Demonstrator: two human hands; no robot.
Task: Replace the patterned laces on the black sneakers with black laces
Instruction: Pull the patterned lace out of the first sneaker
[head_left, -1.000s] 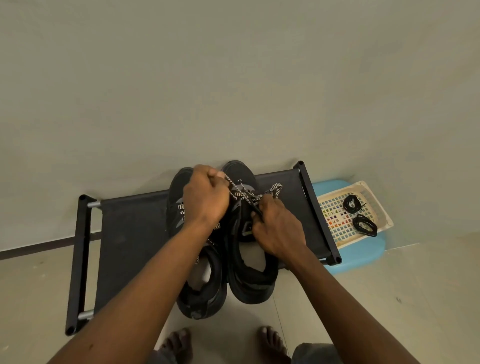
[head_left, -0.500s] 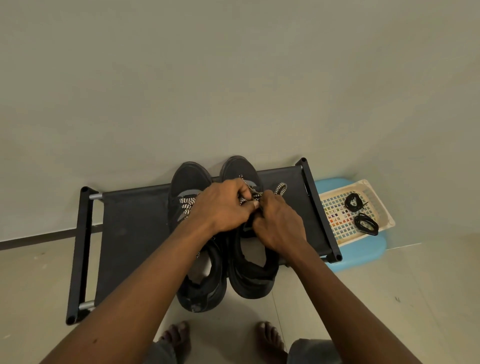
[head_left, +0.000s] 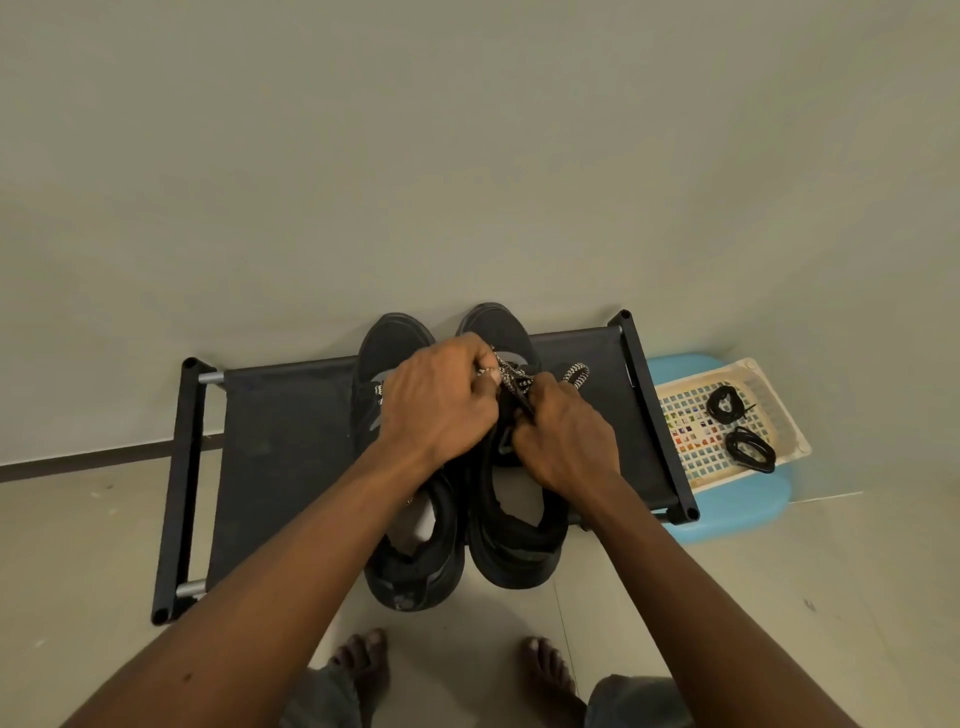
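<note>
- Patterned black-and-white laces (head_left: 575, 373) are still in the right black sneaker (head_left: 519, 545), on the black fabric rack (head_left: 280, 441).
- My left hand (head_left: 441, 405), lifted a second ago, now pinches the laces just beside my right hand (head_left: 566, 441), which grips them too.
- I judge the unlacing goes on.

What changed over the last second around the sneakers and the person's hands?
The left hand moved right, from over the left sneaker to meet the right hand above the right sneaker. The patterned lace, stretched between them before, now shows only a short length. Both hands pinch it throughout. The sneakers stayed on the rack, and the black laces lie untouched in the basket.
</note>
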